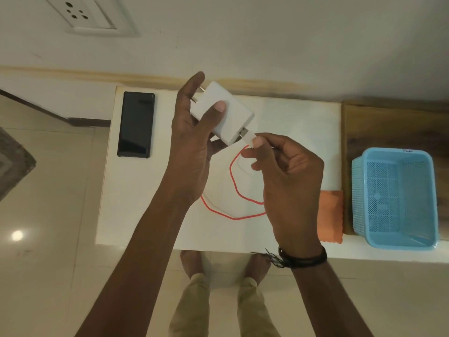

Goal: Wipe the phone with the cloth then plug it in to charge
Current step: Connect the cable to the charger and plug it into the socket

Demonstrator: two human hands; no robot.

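Now, at centre left of the frame the dark phone [136, 124] lies flat and glossy on the white table [303, 122]. The left hand [192, 142] grips the white adapter [222, 113]; to its right, the right hand [286, 173] pinches the USB plug [245, 135] of the red cable [233, 190] at the port. A skewed push could jam the plug, or the hanging loop could snag.

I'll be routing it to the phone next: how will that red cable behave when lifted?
The red cable lies in loose curves on the white table, so it is probably floppy and light. It will likely trail behind the right hand pinching its plug.
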